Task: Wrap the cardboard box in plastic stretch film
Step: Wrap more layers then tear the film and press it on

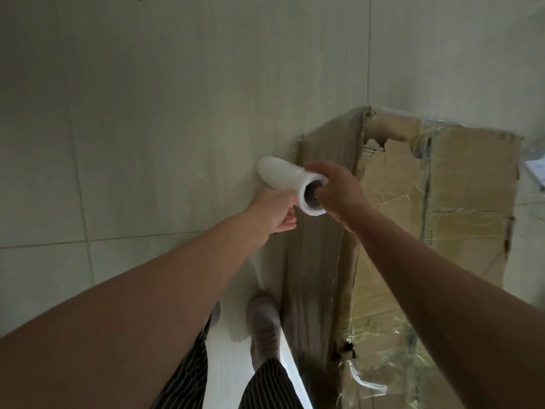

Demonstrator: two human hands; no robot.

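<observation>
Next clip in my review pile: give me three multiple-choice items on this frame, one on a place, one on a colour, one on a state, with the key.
1. Where is the roll of stretch film?
A. on the floor
B. held up beside the cardboard box
C. on top of the box

2. What colour is the roll?
A. white
B. black
C. blue

3. What state is the box's top in?
A. neatly sealed
B. torn and ragged
C. covered by a lid

Key: B, the left hand and right hand hold the roll in the air by the box's side; A, the wound film looks white; B, the upper cardboard edges are ripped.
</observation>
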